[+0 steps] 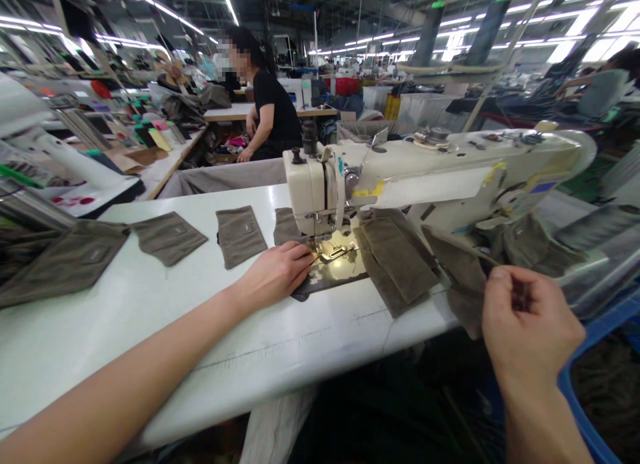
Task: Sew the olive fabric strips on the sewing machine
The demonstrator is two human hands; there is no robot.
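My left hand point(283, 269) rests beside the needle and presser foot point(334, 253) of the sewing machine point(430, 174), fingers drawn together with the tips at the needle plate point(345, 277). What those fingers hold, if anything, is hidden. A dark olive fabric piece point(289, 225) shows just behind that hand. On the right, my right hand point(530, 324) is closed in a pinch on the corner of another olive fabric piece point(457, 261), which hangs over the table's front edge. Between the hands, overlapping fabric panels point(397, 261) lie right of the needle.
Small pocket-shaped pieces point(241, 236) lie in a row along the white table point(240, 351), with a larger panel point(65, 261) at far left. A blue bin point(575, 391) stands at lower right. Behind the machine a person in black point(275, 107) sits among other workstations.
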